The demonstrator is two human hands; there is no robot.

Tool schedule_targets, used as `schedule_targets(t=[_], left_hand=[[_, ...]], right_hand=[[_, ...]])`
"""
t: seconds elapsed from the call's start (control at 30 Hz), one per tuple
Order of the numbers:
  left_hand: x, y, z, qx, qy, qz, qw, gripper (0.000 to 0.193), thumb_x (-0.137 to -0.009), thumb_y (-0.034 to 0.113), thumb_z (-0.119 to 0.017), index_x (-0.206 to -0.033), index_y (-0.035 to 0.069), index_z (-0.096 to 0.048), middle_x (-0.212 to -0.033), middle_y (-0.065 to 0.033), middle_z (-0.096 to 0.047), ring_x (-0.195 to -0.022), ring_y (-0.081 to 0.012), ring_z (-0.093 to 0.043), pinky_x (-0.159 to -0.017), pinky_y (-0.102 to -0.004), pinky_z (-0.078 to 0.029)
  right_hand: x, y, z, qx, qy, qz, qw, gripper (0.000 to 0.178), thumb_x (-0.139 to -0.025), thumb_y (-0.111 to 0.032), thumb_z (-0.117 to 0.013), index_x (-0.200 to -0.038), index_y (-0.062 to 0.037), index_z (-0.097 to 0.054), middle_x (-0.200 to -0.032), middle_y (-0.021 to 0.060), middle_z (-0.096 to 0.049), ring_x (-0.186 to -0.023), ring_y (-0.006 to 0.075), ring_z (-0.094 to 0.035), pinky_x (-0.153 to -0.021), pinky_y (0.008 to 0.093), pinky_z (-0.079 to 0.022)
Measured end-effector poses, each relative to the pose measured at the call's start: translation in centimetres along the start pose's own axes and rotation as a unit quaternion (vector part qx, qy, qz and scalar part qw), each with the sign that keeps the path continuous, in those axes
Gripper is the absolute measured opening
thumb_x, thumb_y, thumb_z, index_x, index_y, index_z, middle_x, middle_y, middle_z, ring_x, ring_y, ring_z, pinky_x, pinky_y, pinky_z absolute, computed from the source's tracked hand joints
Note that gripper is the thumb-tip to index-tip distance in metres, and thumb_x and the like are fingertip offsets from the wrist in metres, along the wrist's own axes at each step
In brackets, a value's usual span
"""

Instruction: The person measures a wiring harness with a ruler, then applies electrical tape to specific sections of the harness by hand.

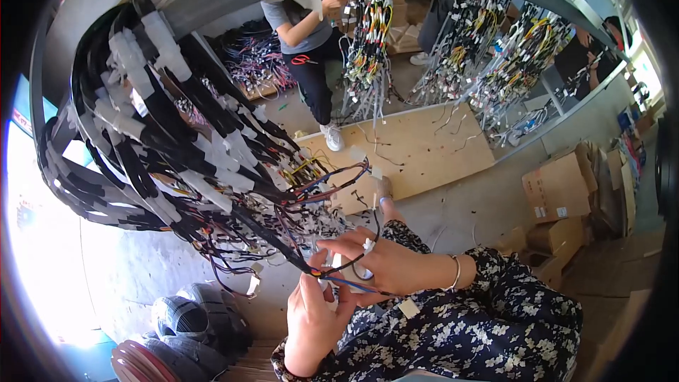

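Note:
A thick bundle of black wire harnesses, wrapped in places with white tape, hangs from the metal rail on the left. One harness branch runs down from it to my hands, where it splits into thin blue, black and orange wires. My left hand is closed, thumb and fingers pinching the harness near this split. Just across from it, my right hand curls around a white roll, apparently tape, partly hidden by the fingers. A white connector on a dark wire rests against the right hand's fingers.
A wooden board lies on the floor ahead. Beyond it, a person handles hanging harnesses; more harnesses hang to the right. Cardboard boxes stand at right. Dark rolled bundles sit at lower left.

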State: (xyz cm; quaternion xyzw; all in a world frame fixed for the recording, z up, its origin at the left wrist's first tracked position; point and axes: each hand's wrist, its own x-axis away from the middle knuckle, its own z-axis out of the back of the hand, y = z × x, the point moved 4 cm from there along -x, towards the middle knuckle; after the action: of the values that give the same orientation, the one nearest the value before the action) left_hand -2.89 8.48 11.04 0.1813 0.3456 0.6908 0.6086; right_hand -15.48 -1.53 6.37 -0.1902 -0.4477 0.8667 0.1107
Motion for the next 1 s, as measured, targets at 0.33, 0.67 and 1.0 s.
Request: schedule_targets(t=[0.33, 0.67, 1.0], left_hand=[[0.4, -0.7, -1.0, 0.003, 0.059, 0.015, 0.998, 0.053, -0.077, -0.001, -0.070, -0.125, -0.009, -0.047, -0.071, -0.0044, -0.055, -0.053, -0.0160, -0.051, -0.051, -0.0315, -0.045], [1.1, -2.1, -0.1, 0.137, 0.079, 0.047, 0.986, 0.059, -0.071, -0.003, -0.074, -0.127, 0.003, -0.054, -0.087, -0.0028, -0.062, -0.068, -0.0129, -0.048, -0.064, -0.0276, -0.043], [0.9, -2.1, 0.4, 0.142, 0.057, 0.041, 0.987, 0.053, -0.080, 0.000, -0.076, -0.128, -0.003, -0.052, -0.078, -0.0063, -0.061, -0.065, -0.0160, -0.056, -0.062, -0.0292, -0.049]], right_hand=[[-0.7, -0.2, -0.2, 0.016, -0.049, -0.004, 0.999, 0.087, -0.071, -0.033, -0.084, -0.145, -0.0093, -0.045, -0.143, 0.0217, -0.047, -0.125, 0.0438, -0.047, -0.109, 0.0518, -0.037], [-0.8, 1.0, -1.1, 0.089, -0.108, -0.065, 0.988, 0.099, -0.076, -0.035, -0.082, -0.155, -0.0092, -0.029, -0.134, 0.0255, -0.054, -0.126, 0.0467, -0.049, -0.103, 0.0512, -0.045], [-1.1, 0.3, -0.6, 0.049, -0.072, -0.045, 0.995, 0.095, -0.077, -0.035, -0.082, -0.154, -0.0108, -0.032, -0.134, 0.0230, -0.055, -0.127, 0.0430, -0.049, -0.104, 0.0483, -0.045]])
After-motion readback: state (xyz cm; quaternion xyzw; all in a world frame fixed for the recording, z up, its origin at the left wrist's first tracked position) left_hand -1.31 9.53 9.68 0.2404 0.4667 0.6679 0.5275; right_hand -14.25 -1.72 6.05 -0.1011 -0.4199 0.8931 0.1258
